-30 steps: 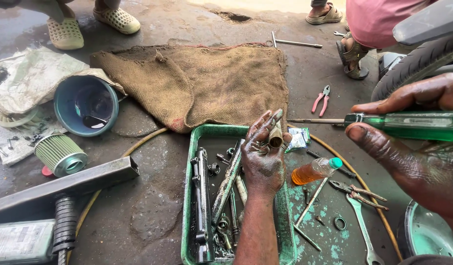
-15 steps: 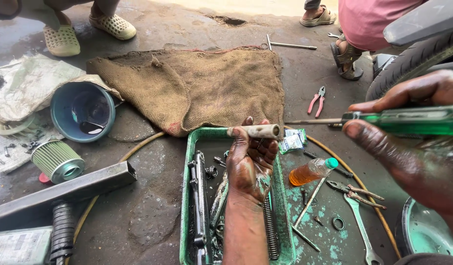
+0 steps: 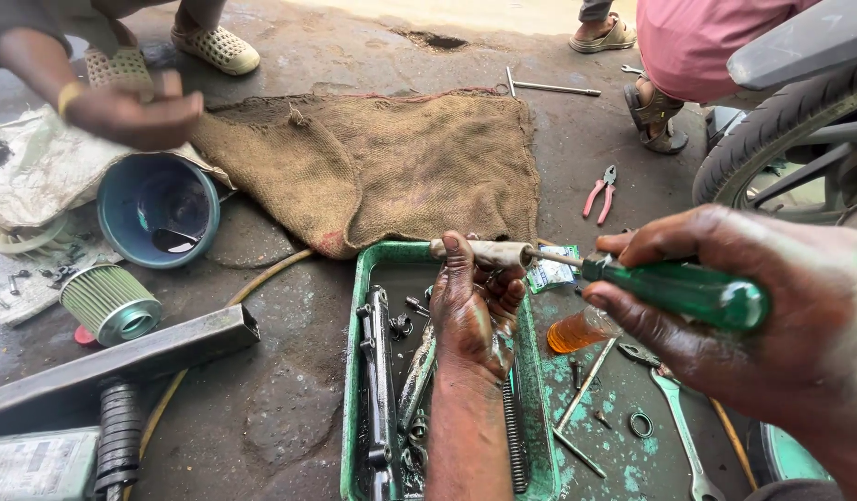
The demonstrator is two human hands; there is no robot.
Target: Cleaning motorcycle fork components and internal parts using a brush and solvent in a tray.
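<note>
Metal tube [image 3: 484,250] gripped in left hand [image 3: 472,306], screwdriver [image 3: 674,288] in right hand [image 3: 772,325] at its end

A single head-worn camera looks steeply down and forward at the wet floor [image 3: 280,408], close over the green tray [image 3: 354,371]. Both hands reach in from the bottom edge. Farther ahead, toward the top edge, lies the sackcloth [image 3: 401,158].

We see a green-handled screwdriver [image 3: 674,289], a green tray [image 3: 354,371], brown burlap [image 3: 391,158], pink-handled pliers [image 3: 599,191] and a blue bowl [image 3: 122,223].
</note>
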